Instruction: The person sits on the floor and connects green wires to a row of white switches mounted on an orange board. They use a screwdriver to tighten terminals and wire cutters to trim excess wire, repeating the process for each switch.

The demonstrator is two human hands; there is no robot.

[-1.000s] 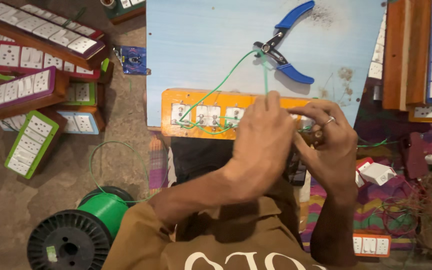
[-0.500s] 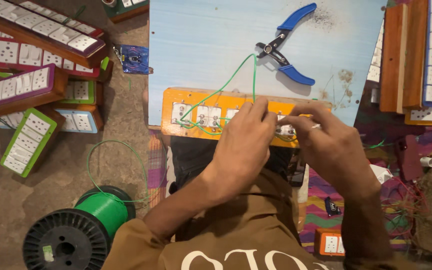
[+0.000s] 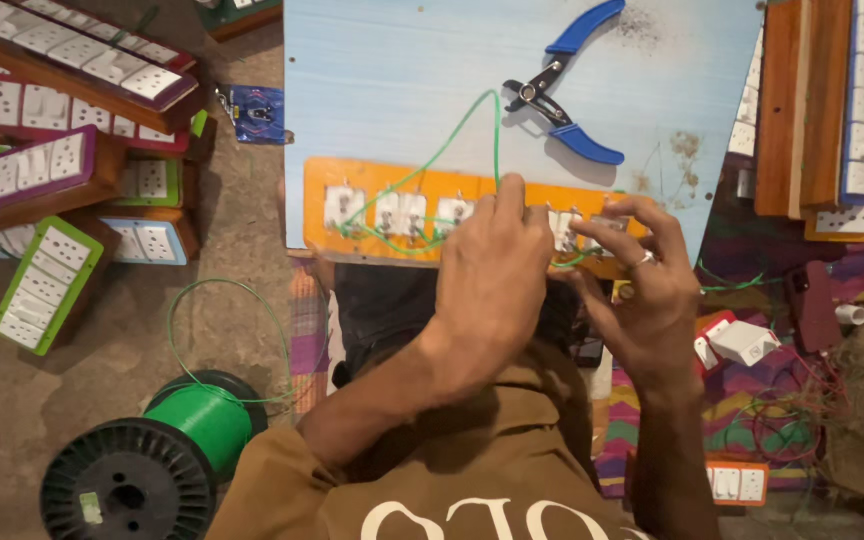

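Both hands have slid slightly along the one orange switch board (image 3: 372,200) on the counter (image 3: 392,80), left hand (image 3: 492,270) fingers pinched on one green wire (image 3: 452,135), right hand (image 3: 642,280) fingers seemingly closed on it too, beside one blue pliers (image 3: 567,85).

1. This is a small electrical assembly workshop, set up on a bare floor (image 3: 12,420).
2. Finished switchboards (image 3: 47,170) in wooden frames lie stacked on both sides.
3. A spool of green wire (image 3: 167,450) stands on the floor.
4. Blue-handled pliers (image 3: 567,85) lie on a pale blue work board (image 3: 392,70).
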